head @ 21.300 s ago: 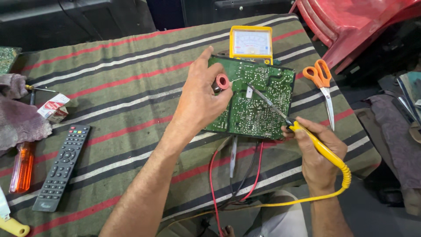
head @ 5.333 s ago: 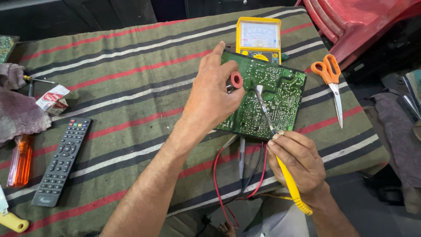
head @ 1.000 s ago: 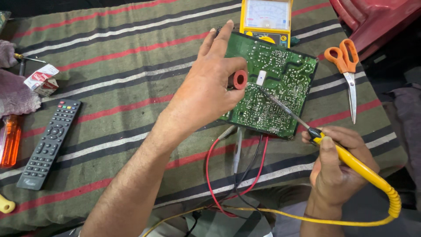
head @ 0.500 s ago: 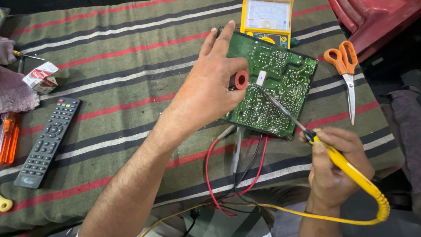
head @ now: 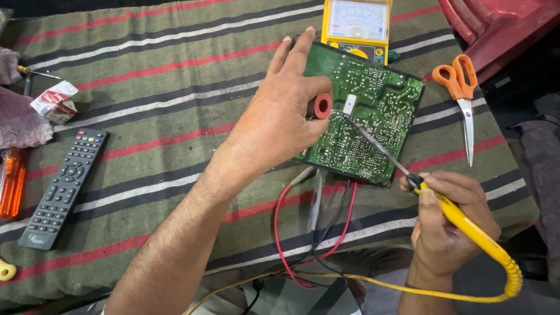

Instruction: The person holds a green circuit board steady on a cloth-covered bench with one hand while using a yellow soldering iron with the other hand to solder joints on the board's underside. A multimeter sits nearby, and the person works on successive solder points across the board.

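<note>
So the right hand [head: 446,224] is wrapped around a yellow soldering iron [head: 461,224], tip angled up-left onto the green circuit board [head: 373,125]. Left hand [head: 280,116] pinches a red solder spool [head: 322,106] over it, fingers splayed.

A green circuit board [head: 373,125] lies solder side up on the striped surface [head: 146,76], tilted askew, a small white piece near its middle. A red-rimmed ring [head: 322,106], possibly a solder reel, sits at its left edge. A yellow-handled soldering iron [head: 431,201] slants across, its thin metal tip touching the board beside the white piece.
</note>
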Action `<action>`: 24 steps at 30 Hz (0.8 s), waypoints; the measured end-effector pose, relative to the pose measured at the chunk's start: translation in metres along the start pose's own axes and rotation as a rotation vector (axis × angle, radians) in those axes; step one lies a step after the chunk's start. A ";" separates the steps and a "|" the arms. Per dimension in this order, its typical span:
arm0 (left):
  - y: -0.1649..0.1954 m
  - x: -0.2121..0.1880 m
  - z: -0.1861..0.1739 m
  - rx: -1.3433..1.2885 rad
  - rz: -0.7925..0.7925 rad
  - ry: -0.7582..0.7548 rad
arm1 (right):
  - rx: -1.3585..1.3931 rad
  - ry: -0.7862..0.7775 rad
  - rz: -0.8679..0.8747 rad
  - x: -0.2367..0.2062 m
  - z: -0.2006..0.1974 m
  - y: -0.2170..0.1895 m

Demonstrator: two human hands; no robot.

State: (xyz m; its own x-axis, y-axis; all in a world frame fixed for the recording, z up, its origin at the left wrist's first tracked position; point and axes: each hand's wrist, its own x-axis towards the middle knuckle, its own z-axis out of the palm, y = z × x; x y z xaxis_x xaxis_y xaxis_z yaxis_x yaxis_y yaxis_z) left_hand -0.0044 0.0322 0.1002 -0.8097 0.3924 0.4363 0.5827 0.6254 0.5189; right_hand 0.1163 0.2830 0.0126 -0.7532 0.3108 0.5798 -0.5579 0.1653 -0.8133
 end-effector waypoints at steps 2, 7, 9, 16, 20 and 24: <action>0.000 0.000 0.000 -0.013 -0.016 -0.006 | -0.010 -0.021 -0.012 -0.001 -0.001 0.000; 0.001 0.000 0.000 -0.002 -0.020 -0.007 | -0.013 -0.030 -0.018 -0.002 -0.003 0.003; 0.001 0.000 0.000 -0.007 -0.023 -0.005 | -0.004 -0.029 -0.017 -0.003 -0.003 0.004; 0.001 0.000 0.001 -0.002 -0.025 -0.009 | 0.009 -0.022 -0.014 -0.004 -0.003 0.005; 0.000 0.000 0.002 -0.001 -0.013 -0.007 | 0.009 -0.018 0.002 -0.004 -0.004 0.004; 0.000 0.001 0.003 0.000 -0.027 -0.009 | 0.015 -0.019 0.001 -0.003 -0.003 0.005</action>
State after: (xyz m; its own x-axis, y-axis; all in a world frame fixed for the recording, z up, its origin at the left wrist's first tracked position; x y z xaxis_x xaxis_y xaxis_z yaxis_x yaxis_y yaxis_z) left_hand -0.0049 0.0341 0.0986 -0.8257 0.3814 0.4155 0.5606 0.6358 0.5305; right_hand 0.1173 0.2852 0.0068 -0.7603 0.2926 0.5800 -0.5623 0.1507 -0.8131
